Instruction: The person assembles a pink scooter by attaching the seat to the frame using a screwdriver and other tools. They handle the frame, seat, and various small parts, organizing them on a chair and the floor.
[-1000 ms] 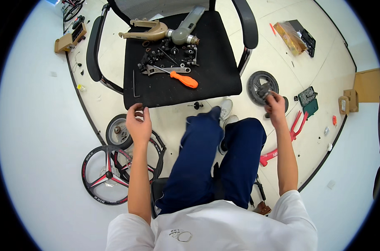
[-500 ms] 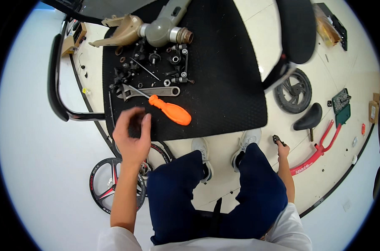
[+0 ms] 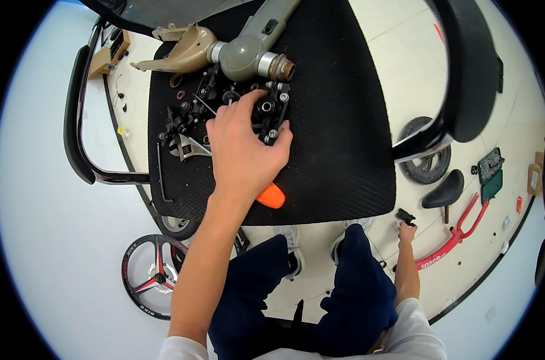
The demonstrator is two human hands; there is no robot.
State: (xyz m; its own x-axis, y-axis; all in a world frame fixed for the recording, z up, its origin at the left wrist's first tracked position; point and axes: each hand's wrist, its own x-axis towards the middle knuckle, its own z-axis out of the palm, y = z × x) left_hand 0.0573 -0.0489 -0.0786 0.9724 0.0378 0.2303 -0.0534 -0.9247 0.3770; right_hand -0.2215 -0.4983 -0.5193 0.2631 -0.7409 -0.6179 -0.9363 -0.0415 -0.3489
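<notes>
Head view looks straight down onto a black chair seat (image 3: 338,144) strewn with small dark metal parts (image 3: 191,111), where the left hand (image 3: 242,147) lies palm down, fingers spread and reaching into the pile beside a row of round silver-rimmed fittings (image 3: 266,107); whether the fingertips have closed on any piece cannot be told, since the hand covers what is under it. An orange screwdriver handle (image 3: 271,195) pokes out from beneath the wrist, its shaft hidden. Just left of the hand lies an adjustable wrench (image 3: 185,146), and a thin hex key (image 3: 162,180) rests near the seat's left edge. Above the pile sits a tan and grey frame piece (image 3: 236,51), cut off at the top. The right hand (image 3: 406,228) hangs low by the knee, clasped around a small black part (image 3: 405,216) too small to identify. On the floor are a three-spoke wheel (image 3: 154,276), a black saddle (image 3: 445,191) and a red fork (image 3: 458,234).
</notes>
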